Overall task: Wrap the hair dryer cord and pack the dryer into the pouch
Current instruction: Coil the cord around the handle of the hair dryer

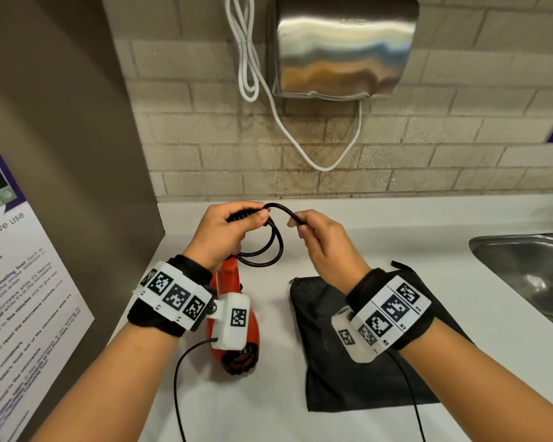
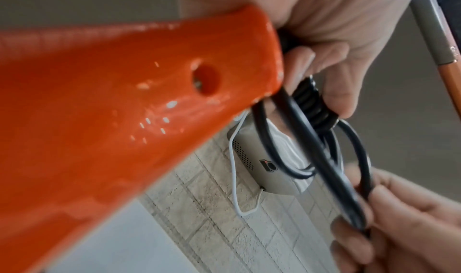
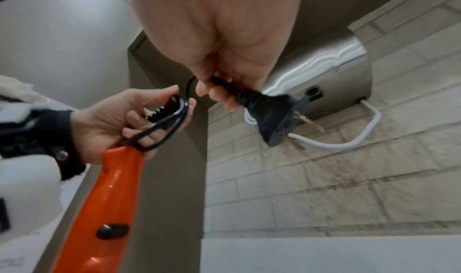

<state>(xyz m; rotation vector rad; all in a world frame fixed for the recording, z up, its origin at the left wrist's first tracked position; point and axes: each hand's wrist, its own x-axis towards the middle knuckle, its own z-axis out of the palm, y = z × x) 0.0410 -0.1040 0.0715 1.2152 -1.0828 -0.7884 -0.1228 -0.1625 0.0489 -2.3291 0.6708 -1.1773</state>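
Cord (image 1: 273, 244) hangs in black loops from the left hand (image 1: 227, 232), which clenches the ribbed strain relief and the gathered turns above the counter (image 1: 396, 247). The right hand (image 1: 324, 244) pinches the free end and leads it toward the loops. The red dryer (image 1: 233, 314) hangs below the left wrist, mostly covered by the wrist camera; the black pouch (image 1: 348, 371) lies flat beside it, its mouth partly under the right wrist. A sink (image 1: 524, 266) sits at the right edge.

From the left wrist, the dryer handle (image 2: 124, 99) fills the picture, glossy and probably slick. The cord looks springy, so the loops likely want pinning where they cross. Fingers (image 2: 331, 91) curl around the strain relief; the right hand is blurred.

From the right wrist, fingers (image 3: 219, 95) grip just behind the plug (image 3: 276, 115), whose prongs are smeared. The dryer looks light; its handle seems the best hold. The pouch is out of view.
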